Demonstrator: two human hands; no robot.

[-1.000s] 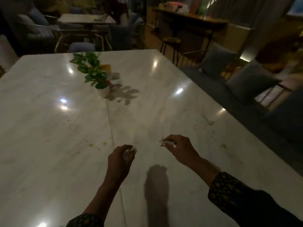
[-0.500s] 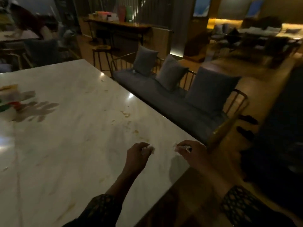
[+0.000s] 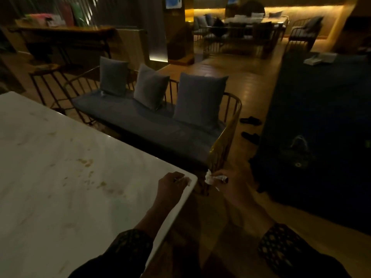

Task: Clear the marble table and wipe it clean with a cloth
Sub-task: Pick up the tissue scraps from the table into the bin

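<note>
The crumpled paper scrap (image 3: 209, 178) is pinched at the fingertips of the right hand (image 3: 233, 184), which hangs past the corner of the marble table (image 3: 60, 197), out over the wooden floor (image 3: 251, 87). A second, smaller bit of white scrap (image 3: 185, 179) shows inside the curled fingers of the left hand (image 3: 170, 186), which sits over the table's corner right at the edge. So both pieces of litter are in the hands rather than on the marble, and the right one is the farther from the table; the two hands are just beside each other with the table edge between them. I judge the next move is to carry the scraps away to a bin, none of which is in view. The brownish stains (image 3: 94, 173) lie to the left of the left hand on the marble, unwiped. Beyond the table stands a bench with grey cushions (image 3: 150, 89).
</note>
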